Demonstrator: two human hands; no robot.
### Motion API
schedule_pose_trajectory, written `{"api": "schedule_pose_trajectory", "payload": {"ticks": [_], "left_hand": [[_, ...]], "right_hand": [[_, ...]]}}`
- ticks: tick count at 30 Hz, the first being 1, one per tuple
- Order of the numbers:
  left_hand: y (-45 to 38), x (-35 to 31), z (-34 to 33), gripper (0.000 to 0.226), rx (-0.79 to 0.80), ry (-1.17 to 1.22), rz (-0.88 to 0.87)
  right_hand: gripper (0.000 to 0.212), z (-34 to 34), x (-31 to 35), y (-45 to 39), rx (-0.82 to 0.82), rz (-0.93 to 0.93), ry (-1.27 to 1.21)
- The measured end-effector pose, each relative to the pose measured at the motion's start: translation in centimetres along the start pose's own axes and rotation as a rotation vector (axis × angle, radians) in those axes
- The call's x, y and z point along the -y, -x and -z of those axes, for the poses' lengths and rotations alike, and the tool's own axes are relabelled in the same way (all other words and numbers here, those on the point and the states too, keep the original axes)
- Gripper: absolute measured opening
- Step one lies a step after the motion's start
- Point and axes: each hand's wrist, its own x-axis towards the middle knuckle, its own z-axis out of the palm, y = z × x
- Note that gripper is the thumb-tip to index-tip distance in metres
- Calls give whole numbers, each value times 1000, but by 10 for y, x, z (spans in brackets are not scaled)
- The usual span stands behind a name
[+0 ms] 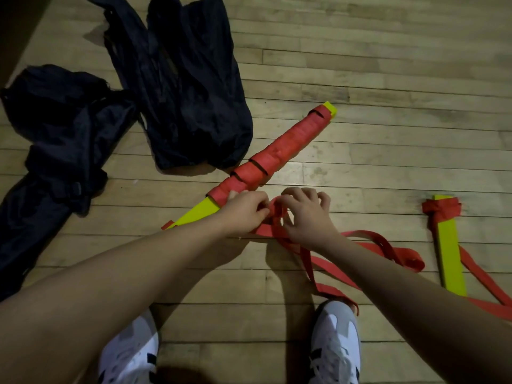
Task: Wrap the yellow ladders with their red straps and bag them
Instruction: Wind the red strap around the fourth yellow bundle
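Both forearms reached forward over the floor (388, 79); the left hand (243, 210) and right hand (302, 214), fingers curled, pinched a red strap (277, 209) loop beside the wrapped ladder (277, 153).

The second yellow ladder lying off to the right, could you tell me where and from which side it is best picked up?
Probably by the bare yellow bar below the knotted red strap, coming from its left side. That stretch is flat and uncovered, whereas loose strap trails along its right edge and could snag the fingers.
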Motion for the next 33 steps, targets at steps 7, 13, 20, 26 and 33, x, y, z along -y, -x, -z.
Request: {"api": "schedule_pose_trajectory", "payload": {"ticks": [7, 13, 20, 26, 33], "left_hand": [[8, -1, 5, 11, -30, 228, 79], [13, 7, -2, 7, -16, 0, -4], [15, 9, -1, 21, -35, -157, 22], [25, 16, 1, 30, -117, -224, 21], [44, 37, 7, 38, -271, -240, 171]], "right_hand": [[48, -14, 4, -7, 23, 9, 113], [24, -8, 3, -9, -72, 106, 68], [20, 13, 2, -8, -62, 1, 173], [65, 8, 9, -14, 281, 11, 320], [47, -17, 54, -30, 215, -33, -33]]}}
